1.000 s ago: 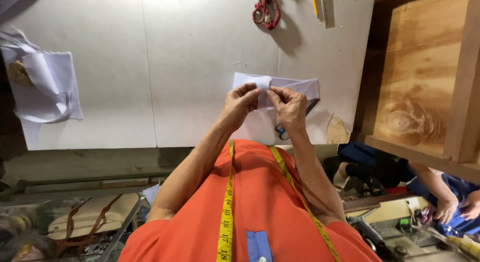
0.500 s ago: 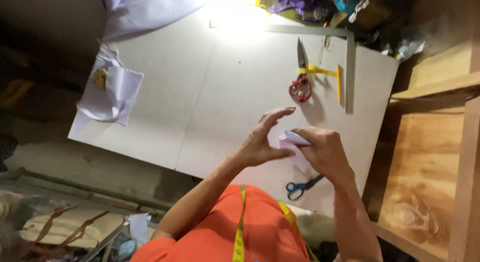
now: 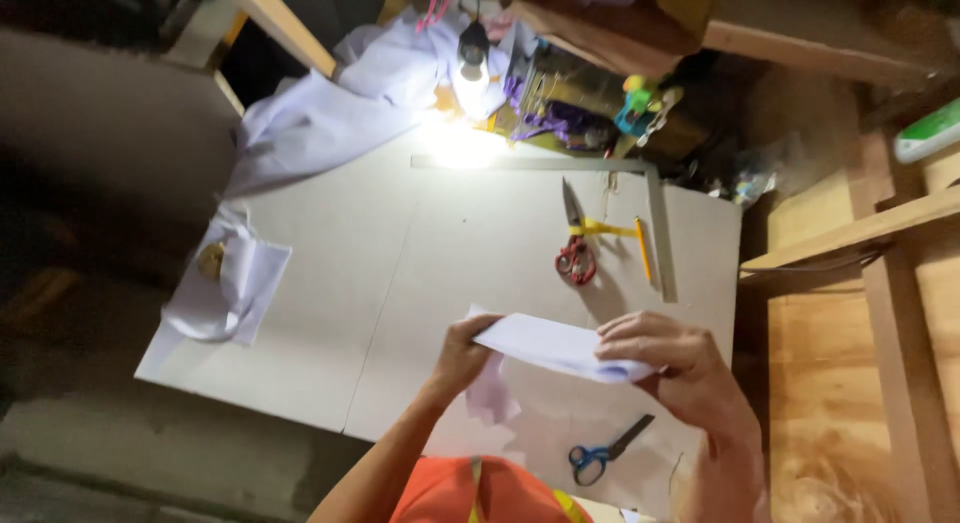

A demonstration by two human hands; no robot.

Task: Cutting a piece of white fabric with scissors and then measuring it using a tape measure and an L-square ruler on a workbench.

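Observation:
A folded piece of white fabric (image 3: 545, 343) is lifted above the white table (image 3: 400, 273), held at both ends. My left hand (image 3: 462, 358) grips its left end from below. My right hand (image 3: 680, 368) pinches its right end with fingers curled over the top. Small blue-handled scissors (image 3: 600, 451) lie on the table just below the fabric. Large red-handled scissors (image 3: 575, 248) with a yellow tie lie farther back, above my hands.
A yellow pencil (image 3: 643, 249) and a metal L-square (image 3: 660, 233) lie right of the red scissors. White cloth pieces (image 3: 225, 283) sit at the table's left edge, a larger cloth (image 3: 330, 113) at the back by a bright lamp (image 3: 470, 58). Wooden shelving (image 3: 860, 313) stands on the right.
The view has tilted up toward the back of the table. The fabric has risen off the table, and my hands have moved apart to its two ends.

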